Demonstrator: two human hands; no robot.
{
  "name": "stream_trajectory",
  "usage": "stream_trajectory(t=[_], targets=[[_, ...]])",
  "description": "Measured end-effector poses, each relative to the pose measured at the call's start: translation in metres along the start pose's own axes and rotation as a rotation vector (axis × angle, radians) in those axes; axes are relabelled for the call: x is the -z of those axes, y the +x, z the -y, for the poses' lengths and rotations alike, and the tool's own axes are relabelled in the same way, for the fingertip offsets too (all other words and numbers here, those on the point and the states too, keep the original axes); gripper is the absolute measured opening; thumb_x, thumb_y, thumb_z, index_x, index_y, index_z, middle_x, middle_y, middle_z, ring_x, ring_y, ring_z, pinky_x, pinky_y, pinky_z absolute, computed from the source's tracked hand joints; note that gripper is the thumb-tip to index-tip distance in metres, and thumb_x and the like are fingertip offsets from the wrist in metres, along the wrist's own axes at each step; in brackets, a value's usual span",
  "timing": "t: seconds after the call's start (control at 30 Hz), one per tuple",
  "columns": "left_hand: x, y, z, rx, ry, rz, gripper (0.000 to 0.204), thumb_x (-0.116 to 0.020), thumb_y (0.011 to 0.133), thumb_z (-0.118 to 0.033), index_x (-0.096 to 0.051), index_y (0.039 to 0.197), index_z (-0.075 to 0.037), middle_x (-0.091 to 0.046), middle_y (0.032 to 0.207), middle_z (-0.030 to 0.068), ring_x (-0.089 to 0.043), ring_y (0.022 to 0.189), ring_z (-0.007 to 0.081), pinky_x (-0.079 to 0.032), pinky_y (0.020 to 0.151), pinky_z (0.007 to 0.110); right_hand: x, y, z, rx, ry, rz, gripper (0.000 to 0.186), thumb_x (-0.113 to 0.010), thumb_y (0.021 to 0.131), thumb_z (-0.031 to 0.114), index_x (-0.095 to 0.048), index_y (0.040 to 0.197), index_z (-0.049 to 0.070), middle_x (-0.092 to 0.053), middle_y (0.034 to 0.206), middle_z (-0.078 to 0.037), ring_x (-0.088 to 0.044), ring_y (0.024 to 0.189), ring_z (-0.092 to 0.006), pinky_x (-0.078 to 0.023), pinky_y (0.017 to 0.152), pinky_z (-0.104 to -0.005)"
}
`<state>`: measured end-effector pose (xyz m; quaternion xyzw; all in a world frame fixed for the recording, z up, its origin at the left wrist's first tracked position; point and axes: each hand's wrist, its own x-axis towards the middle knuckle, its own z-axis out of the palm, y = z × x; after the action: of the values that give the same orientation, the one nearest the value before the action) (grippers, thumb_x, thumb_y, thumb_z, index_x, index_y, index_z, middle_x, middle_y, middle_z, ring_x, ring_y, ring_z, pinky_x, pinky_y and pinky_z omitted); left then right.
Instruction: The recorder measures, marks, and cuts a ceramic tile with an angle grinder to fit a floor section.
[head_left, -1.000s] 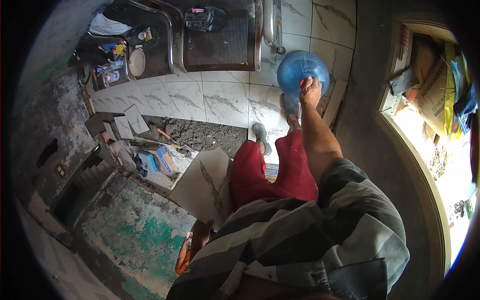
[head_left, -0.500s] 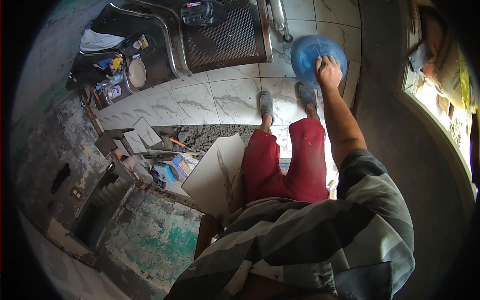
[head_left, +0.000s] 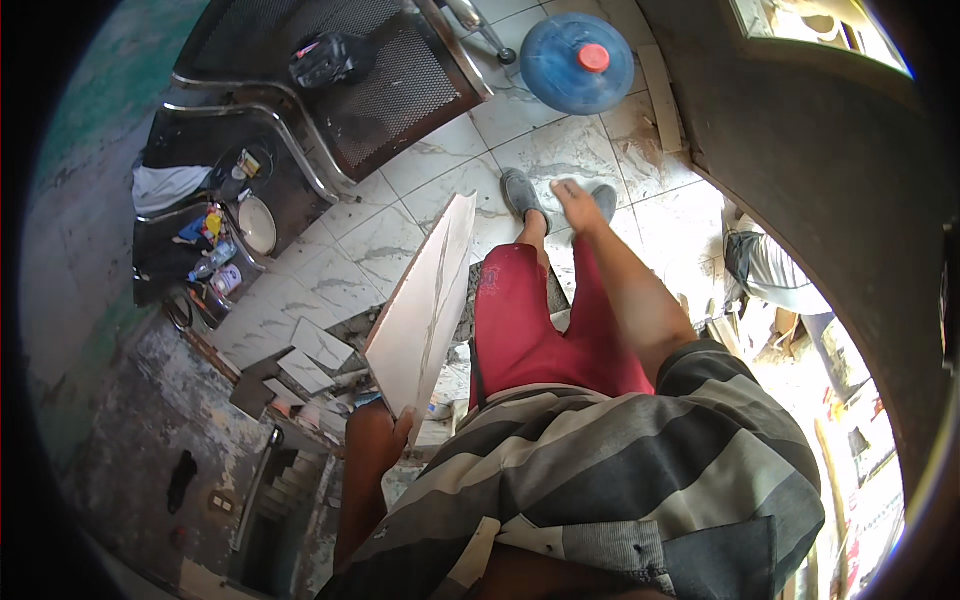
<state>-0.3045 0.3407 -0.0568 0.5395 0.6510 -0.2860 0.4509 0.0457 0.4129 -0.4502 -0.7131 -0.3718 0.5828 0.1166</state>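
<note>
1. In the head view, a large marbled tile [head_left: 425, 310] is held raised and tilted at the person's left, its lower end clamped in the left hand [head_left: 378, 437].
2. Nothing is seen in the right hand [head_left: 578, 205]; its fingers are held extended above the grey shoes [head_left: 519, 193].
3. The blue water jug [head_left: 560, 85] is set down on the floor near the bench [head_left: 400, 110], its red cap [head_left: 593, 58] uppermost, touched by neither hand.
4. Much of the floor is tiled; a dark patch [head_left: 357, 328] is left uncovered, partly hidden by the held tile.
</note>
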Motion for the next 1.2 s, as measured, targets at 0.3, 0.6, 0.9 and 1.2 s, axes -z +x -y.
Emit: stream_trajectory(t=[0.3, 0.6, 0.9, 1.2], targets=[[0.081, -0.006, -0.091, -0.207, -0.011, 0.028, 0.041, -0.070, 0.081, -0.028, -0.065, 0.110, 0.002, -0.063, 0.110, 0.0266, -0.059, 0.101, 0.0453, -0.047, 0.088, 0.048, -0.019, -0.046, -0.028, -0.274, 1.029, 0.028, 0.084, -0.024, 0.095, 0.072, -0.042, 0.145, 0.006, -0.041, 0.149, -0.019, -0.035, 0.139, -0.0308, -0.025, 0.114, -0.0449], [0.066, 0.065, -0.185, -0.547, 0.065, 0.284, 0.044, -0.070, 0.085, -0.030, -0.063, 0.116, 0.001, -0.063, 0.115, 0.0257, -0.059, 0.107, 0.0426, -0.046, 0.093, 0.044, 0.054, -0.119, -0.129, 0.080, 1.537, -0.311, 0.063, -0.034, 0.103, 0.050, -0.044, 0.138, -0.001, -0.055, 0.133, -0.016, -0.055, 0.120, -0.0282, -0.044, 0.105, -0.0397], [-0.045, 0.379, -0.220, -0.656, 0.465, 0.440, 0.041, -0.068, 0.087, -0.034, -0.068, 0.103, 0.004, -0.069, 0.092, 0.0248, -0.066, 0.087, 0.0394, -0.050, 0.080, 0.041, -0.005, -0.095, -0.268, -0.223, 1.376, -0.880, 0.057, -0.051, 0.099, 0.043, -0.054, 0.125, -0.008, -0.059, 0.121, -0.014, -0.055, 0.112, -0.0234, -0.041, 0.101, -0.0366], [-0.159, 0.573, -0.257, -0.462, 0.481, 0.273, 0.042, -0.070, 0.086, -0.037, -0.069, 0.105, 0.001, -0.071, 0.097, 0.0192, -0.068, 0.091, 0.0322, -0.050, 0.082, 0.041, -0.088, -0.022, -0.363, -0.390, 1.412, -1.015, 0.055, -0.052, 0.099, 0.046, -0.058, 0.117, -0.006, -0.063, 0.108, -0.016, -0.060, 0.102, -0.0234, -0.047, 0.092, -0.0372]])
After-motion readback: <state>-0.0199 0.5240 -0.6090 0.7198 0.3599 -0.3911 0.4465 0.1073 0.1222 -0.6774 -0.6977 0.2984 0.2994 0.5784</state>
